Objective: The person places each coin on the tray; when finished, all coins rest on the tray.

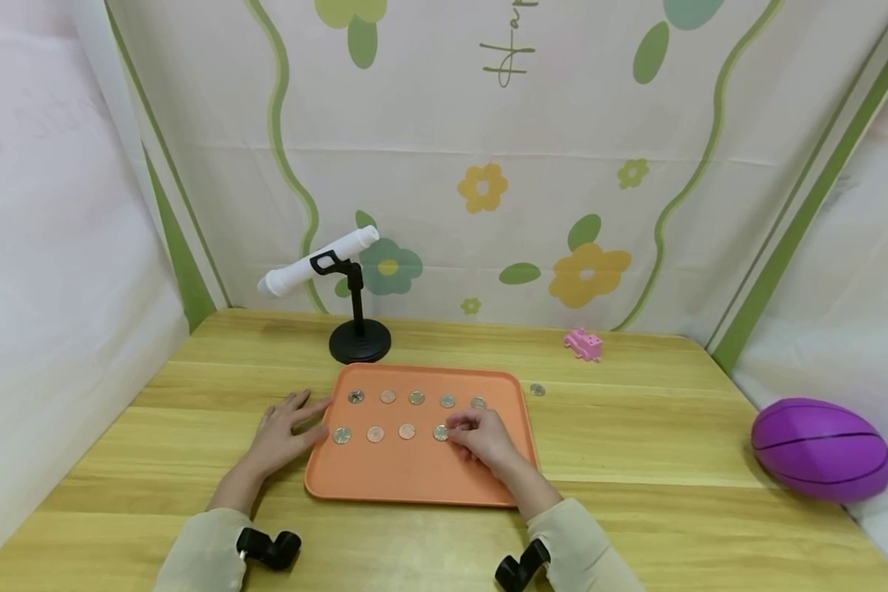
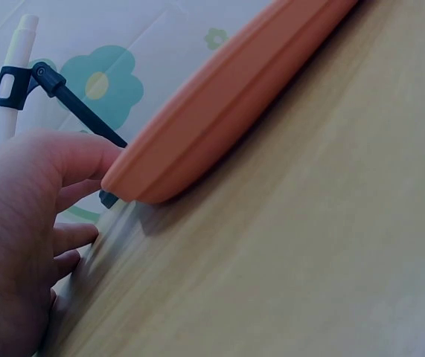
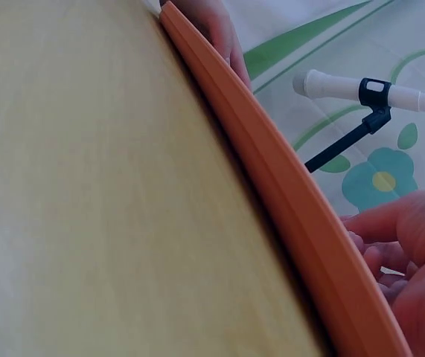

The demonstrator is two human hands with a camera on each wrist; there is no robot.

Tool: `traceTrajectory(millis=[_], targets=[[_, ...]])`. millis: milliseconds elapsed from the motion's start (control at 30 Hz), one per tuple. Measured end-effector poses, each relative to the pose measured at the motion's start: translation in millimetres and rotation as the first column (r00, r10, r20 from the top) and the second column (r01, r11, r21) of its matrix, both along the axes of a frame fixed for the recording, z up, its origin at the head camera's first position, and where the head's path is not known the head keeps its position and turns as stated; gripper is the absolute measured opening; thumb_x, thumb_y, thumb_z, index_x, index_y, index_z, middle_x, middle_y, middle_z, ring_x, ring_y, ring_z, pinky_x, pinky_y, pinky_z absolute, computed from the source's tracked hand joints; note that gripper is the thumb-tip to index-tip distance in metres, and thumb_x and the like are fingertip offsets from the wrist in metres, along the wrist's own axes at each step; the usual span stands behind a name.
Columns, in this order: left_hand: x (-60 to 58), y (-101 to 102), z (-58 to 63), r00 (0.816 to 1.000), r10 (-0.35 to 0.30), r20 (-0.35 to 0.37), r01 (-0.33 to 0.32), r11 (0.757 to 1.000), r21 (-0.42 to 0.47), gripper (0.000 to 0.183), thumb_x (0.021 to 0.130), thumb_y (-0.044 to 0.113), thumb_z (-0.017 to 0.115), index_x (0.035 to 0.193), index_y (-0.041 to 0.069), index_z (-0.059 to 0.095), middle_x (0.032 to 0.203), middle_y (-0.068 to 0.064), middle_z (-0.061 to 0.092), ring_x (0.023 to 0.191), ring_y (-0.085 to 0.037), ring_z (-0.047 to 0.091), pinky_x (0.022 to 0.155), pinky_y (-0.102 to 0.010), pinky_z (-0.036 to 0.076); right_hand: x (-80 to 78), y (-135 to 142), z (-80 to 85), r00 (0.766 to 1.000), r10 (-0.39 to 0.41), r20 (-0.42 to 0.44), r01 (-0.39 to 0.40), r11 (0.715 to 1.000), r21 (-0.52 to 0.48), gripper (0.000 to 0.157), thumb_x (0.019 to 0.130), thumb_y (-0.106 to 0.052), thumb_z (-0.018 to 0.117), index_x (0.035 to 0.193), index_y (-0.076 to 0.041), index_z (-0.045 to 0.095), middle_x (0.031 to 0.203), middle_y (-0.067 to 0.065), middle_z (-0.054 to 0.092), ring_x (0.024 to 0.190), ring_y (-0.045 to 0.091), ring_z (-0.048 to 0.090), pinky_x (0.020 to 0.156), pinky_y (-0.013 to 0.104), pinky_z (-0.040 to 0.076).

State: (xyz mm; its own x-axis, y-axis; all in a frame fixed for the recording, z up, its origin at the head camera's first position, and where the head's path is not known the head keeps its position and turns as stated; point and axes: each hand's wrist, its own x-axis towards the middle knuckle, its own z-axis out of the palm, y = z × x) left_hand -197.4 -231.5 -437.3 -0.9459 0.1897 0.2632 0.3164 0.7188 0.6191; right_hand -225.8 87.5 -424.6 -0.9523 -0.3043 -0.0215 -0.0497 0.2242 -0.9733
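An orange tray (image 1: 414,477) lies on the wooden table, bearing two rows of coins, some silver and some copper-coloured. My left hand (image 1: 284,432) rests beside the tray's left edge, its fingers spread and the thumb and forefinger at the rim. Over the tray, my right hand (image 1: 484,440) pinches a silver coin (image 1: 441,432) at the right end of the front row between thumb and fingers. Just behind that hand, another coin (image 1: 478,403) ends the back row. In the right wrist view, the tray's side hides the coins and the fingertips of the right hand (image 3: 413,253).
A white microphone (image 1: 318,261) on a black stand (image 1: 359,341) stands behind the tray. Off the tray's right edge lies a single coin (image 1: 537,390). A pink toy (image 1: 584,344) sits at the back, and a purple ball (image 1: 821,450) at the right edge.
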Motion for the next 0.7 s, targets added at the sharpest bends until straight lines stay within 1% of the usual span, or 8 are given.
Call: traceTrajectory(millis=[100,200,267,333,467,533,600,700], targets=[[0.9,-0.4,0.5,1.000,0.001,0.000,-0.001,1.000,0.004,0.048,0.082,0.029,0.057,0.123,0.007,0.050,0.130,-0.029,0.028,0.121,-0.044,0.014,0.093,-0.058,0.003,-0.5,1.6,1.9,1.000,-0.014,0.015,0.014,1.000,-0.006,0.019,0.078,-0.003,0.061,0.094,0.007,0.061,0.067,0.010,0.057,0.043,0.011,0.045,0.039,0.021,0.035],[1.2,-0.6,0.4,1.000,0.000,-0.009,0.000,1.000,0.004,0.048,0.082,0.030,0.057,0.123,0.007,0.050,0.130,-0.029,0.029,0.121,-0.045,0.015,0.092,-0.059,0.003,-2.0,5.9,8.6,0.999,-0.034,0.017,0.034,0.999,-0.021,0.022,0.078,-0.003,0.061,0.096,0.009,0.060,0.069,0.009,0.056,0.046,0.012,0.045,0.041,0.021,0.035],[1.1,-0.8,-0.1,1.000,-0.001,-0.019,0.001,1.000,0.003,0.048,0.082,0.030,0.058,0.123,0.006,0.051,0.129,-0.029,0.029,0.121,-0.045,0.015,0.092,-0.059,0.004,-4.9,10.6,14.9,0.999,-0.046,0.006,0.047,0.998,-0.037,0.024,0.078,-0.003,0.061,0.098,0.010,0.059,0.070,0.008,0.055,0.049,0.013,0.046,0.043,0.021,0.036],[0.7,-1.0,-0.9,1.000,-0.002,-0.024,0.002,1.000,0.003,0.048,0.081,0.030,0.058,0.123,0.006,0.051,0.129,-0.030,0.029,0.120,-0.046,0.015,0.091,-0.060,0.004,-8.8,17.0,22.2,0.998,-0.056,-0.026,0.055,0.998,-0.038,0.026,0.078,-0.002,0.061,0.100,0.011,0.058,0.072,0.007,0.055,0.051,0.014,0.047,0.046,0.022,0.038],[0.2,-0.8,-1.7,1.000,-0.005,-0.016,0.005,1.000,0.007,0.048,0.081,0.030,0.058,0.123,0.007,0.050,0.130,-0.029,0.029,0.121,-0.045,0.015,0.092,-0.059,0.003,-17.4,35.1,35.9,0.994,-0.090,-0.063,0.089,0.996,-0.014,0.028,0.079,-0.005,0.061,0.104,0.009,0.057,0.075,0.007,0.055,0.059,0.019,0.051,0.053,0.029,0.042],[0.3,-0.3,-1.5,1.000,-0.005,-0.013,0.005,1.000,0.010,0.048,0.081,0.030,0.058,0.123,0.007,0.050,0.130,-0.029,0.028,0.121,-0.045,0.014,0.092,-0.059,0.003,-22.0,46.0,40.7,0.990,-0.123,-0.074,0.123,0.992,-0.006,0.027,0.080,-0.006,0.060,0.104,0.006,0.058,0.077,0.007,0.055,0.063,0.022,0.051,0.054,0.031,0.043],[0.3,0.1,-1.2,1.000,-0.004,-0.011,0.004,1.000,0.010,0.048,0.081,0.030,0.058,0.123,0.008,0.050,0.130,-0.028,0.029,0.121,-0.044,0.014,0.092,-0.059,0.003,-27.7,57.7,42.9,0.985,-0.149,-0.088,0.148,0.989,-0.009,0.028,0.080,-0.006,0.060,0.105,0.007,0.057,0.078,0.007,0.055,0.065,0.023,0.051,0.055,0.032,0.044],[0.6,0.1,-0.4,1.000,-0.001,-0.012,0.001,1.000,0.011,0.047,0.081,0.029,0.058,0.123,0.008,0.051,0.130,-0.028,0.029,0.121,-0.044,0.015,0.092,-0.058,0.003,-36.6,75.7,42.6,0.976,-0.192,-0.103,0.192,0.981,-0.011,0.030,0.081,-0.006,0.058,0.107,0.008,0.055,0.078,0.005,0.054,0.065,0.021,0.052,0.055,0.030,0.044]])
